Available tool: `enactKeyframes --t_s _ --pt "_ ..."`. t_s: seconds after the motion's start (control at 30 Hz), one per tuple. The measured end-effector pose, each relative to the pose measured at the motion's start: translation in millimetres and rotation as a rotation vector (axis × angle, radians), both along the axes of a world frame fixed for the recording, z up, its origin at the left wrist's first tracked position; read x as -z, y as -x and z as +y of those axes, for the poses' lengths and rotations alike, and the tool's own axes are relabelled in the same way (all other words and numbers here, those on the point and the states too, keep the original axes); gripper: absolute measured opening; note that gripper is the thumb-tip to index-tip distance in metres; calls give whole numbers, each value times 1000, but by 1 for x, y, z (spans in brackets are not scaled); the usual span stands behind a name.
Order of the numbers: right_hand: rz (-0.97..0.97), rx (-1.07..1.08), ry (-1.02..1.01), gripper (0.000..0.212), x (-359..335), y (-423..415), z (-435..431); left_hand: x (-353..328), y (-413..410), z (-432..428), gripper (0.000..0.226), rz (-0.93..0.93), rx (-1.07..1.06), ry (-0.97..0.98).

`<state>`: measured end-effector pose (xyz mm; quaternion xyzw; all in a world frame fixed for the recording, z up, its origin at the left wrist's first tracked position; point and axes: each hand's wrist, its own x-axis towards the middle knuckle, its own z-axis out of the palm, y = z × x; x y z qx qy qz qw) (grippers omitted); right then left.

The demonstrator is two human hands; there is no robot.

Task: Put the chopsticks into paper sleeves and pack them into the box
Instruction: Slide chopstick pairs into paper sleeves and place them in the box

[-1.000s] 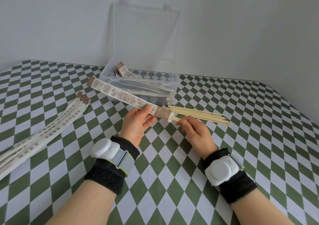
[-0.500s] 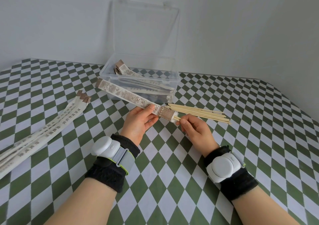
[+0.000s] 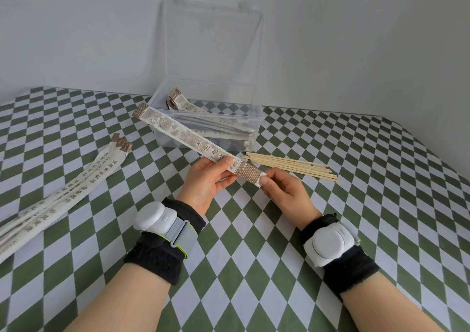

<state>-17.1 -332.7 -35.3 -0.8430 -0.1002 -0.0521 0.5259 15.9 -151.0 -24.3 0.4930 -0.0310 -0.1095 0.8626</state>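
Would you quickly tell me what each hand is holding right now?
Left hand: closed, gripping the paper sleeve near its patterned end.
Right hand: closed, pinching the very tip of that same sleeve.

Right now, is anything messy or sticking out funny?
Only a little: the packed sleeves lie slanted in the clear box, brown ends poking above its left rim. Nothing looks spilled or torn.

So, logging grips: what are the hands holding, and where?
A paper sleeve: left hand grips near its patterned lower end, right hand pinches that end's tip.
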Motion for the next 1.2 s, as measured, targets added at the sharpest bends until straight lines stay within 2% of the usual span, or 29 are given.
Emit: enactKeyframes --t_s 0.27,0.33,0.43,0.5,0.67,0.73,0.83,0.9,1.0,1.13,1.2 --pt "7 6 12 9 -3 1 2 -2 1 0 10 -10 -1 -8" --pt "3 14 -19 8 -4 1 2 -2 2 0 8 -45 -45 -55" --pt "-10 2 -49 19 -9 -4 4 0 0 1 9 -50 -138 -99" --pt "12 -17 -107 17 -16 -8 11 1 -1 2 10 -43 -169 -109" --pt "-1 -20 -104 13 -31 -19 25 1 -1 0 19 -92 -230 -117" --pt "-9 8 -152 12 -41 -27 25 1 -2 2 21 -102 -279 -88" --pt "-145 148 -143 11 -68 -46 17 -1 -3 4 27 -50 -313 -39" --pt "-264 283 -43 8 -86 -65 9 -1 -4 3 29 -24 -324 -35" --pt "-328 373 231 8 -102 -96 4 -1 -5 4 30 -3 -337 -43" --pt "-304 241 623 15 -101 -123 11 0 -5 3 28 8 -338 -50" --pt "-312 183 788 27 -99 -128 19 0 -6 2 28 22 -342 -58"
